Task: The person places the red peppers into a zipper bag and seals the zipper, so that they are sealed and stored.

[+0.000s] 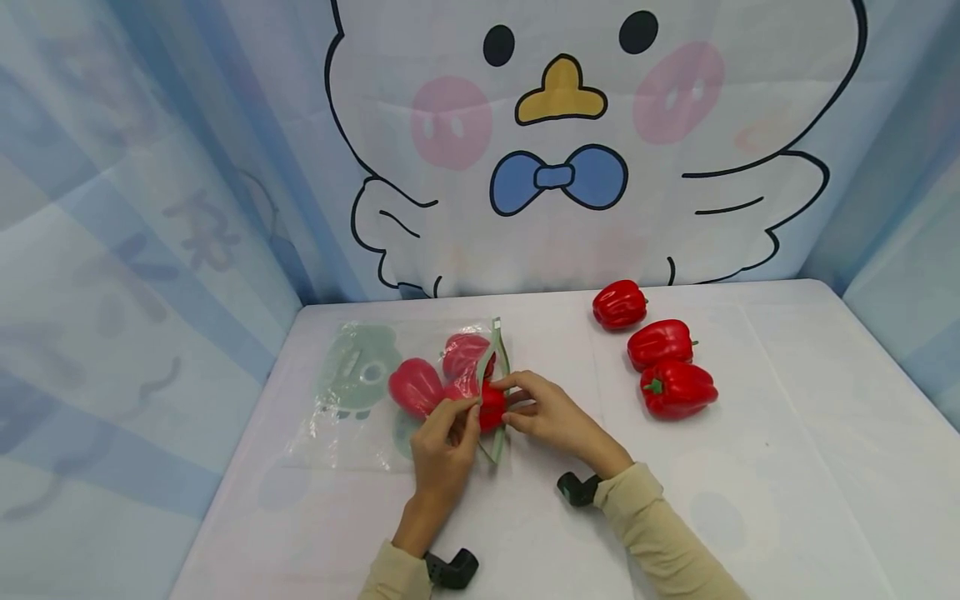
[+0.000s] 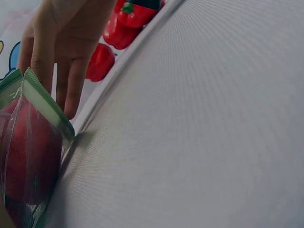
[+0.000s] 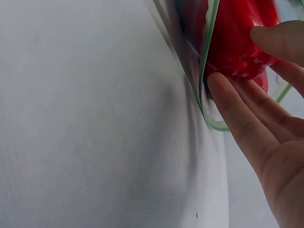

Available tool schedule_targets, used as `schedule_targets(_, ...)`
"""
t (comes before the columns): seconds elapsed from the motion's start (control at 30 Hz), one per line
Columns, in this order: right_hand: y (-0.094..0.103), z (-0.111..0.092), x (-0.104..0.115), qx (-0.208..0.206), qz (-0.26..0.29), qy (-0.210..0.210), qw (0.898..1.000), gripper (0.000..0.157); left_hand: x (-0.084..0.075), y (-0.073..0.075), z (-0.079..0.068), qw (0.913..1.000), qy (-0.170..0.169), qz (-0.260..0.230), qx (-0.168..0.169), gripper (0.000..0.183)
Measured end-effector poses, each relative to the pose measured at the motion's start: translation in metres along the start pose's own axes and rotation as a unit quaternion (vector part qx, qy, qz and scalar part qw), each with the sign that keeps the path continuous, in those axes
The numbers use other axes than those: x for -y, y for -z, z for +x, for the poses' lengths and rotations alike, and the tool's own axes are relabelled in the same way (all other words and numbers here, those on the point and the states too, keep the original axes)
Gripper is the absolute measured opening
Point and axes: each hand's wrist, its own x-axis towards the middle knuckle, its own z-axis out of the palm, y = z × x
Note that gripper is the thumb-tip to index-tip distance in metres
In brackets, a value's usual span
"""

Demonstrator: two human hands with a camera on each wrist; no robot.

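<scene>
A clear zip bag (image 1: pixel 341 442) with a green strip lies at the left of the table, holding several red bell peppers (image 1: pixel 416 387). My left hand (image 1: pixel 442 450) pinches the near layer of its mouth between thumb and fingertips. At the opening, my right hand (image 1: pixel 551 417) holds a red bell pepper (image 1: pixel 491 408), which is partly inside the bag. The right wrist view shows the thumb on one side of this pepper (image 3: pixel 237 42) and fingers on the other. In the left wrist view, the bag's green strip (image 2: pixel 47 102) stands raised; the left fingers are out of view.
Three more red bell peppers (image 1: pixel 678 390) sit on the right of the white table (image 1: pixel 772 492), two of them touching. A curtain with a cartoon figure (image 1: pixel 555 242) hangs behind the far edge. Black wrist devices (image 1: pixel 453 571) are on both wrists.
</scene>
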Motion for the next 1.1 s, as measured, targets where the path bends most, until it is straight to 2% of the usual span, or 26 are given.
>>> schedule_targets(0.43, -0.014, 0.004, 0.002, -0.029, -0.012, 0.014, 0.999, 0.046, 0.000, 0.000, -0.001, 1.0000, -0.002, 0.004, 0.006, 0.025)
schedule_targets(0.67, -0.020, 0.004, 0.003, -0.041, 0.003, -0.001, 0.999, 0.042, -0.001, -0.001, 0.001, 1.0000, -0.006, -0.005, -0.002, 0.024)
schedule_targets(0.87, -0.024, 0.005, 0.003, -0.038, 0.022, 0.002, 0.999, 0.040, 0.000, -0.002, 0.001, 0.9998, -0.011, -0.011, -0.014, 0.022)
schedule_targets(1.1, -0.026, 0.005, 0.003, -0.027, 0.014, 0.006, 1.000, 0.040, 0.002, -0.003, 0.000, 0.9995, -0.012, -0.020, -0.022, 0.021)
